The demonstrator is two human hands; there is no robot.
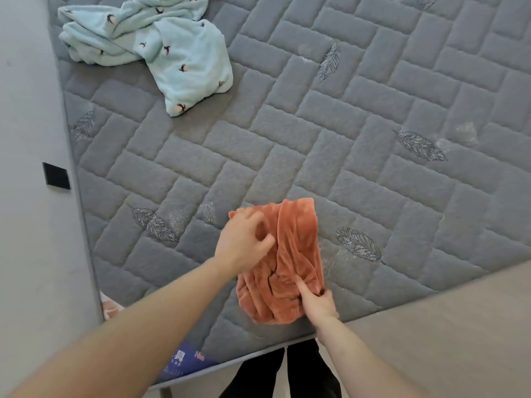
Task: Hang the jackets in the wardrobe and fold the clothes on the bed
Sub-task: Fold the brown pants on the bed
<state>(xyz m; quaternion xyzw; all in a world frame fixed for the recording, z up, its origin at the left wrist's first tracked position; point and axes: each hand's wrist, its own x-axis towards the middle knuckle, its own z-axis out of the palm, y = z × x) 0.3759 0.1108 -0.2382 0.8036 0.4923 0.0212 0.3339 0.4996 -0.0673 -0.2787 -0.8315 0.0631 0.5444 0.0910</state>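
Observation:
An orange velvety garment [290, 254] lies bunched in a rough fold near the front edge of the grey quilted mattress [316, 133]. My left hand [244, 242] grips its upper left edge, fingers curled into the fabric. My right hand [317, 300] pinches the cloth at its lower right, thumb pressed into a crease. A light blue garment [161, 47] with small bird prints lies crumpled at the far left corner of the bed.
A pale wall runs along the left of the bed, with a black switch plate [56, 176] on it. Grey floor [445, 334] shows at the lower right. My dark-trousered legs [284, 372] stand at the bed's front edge.

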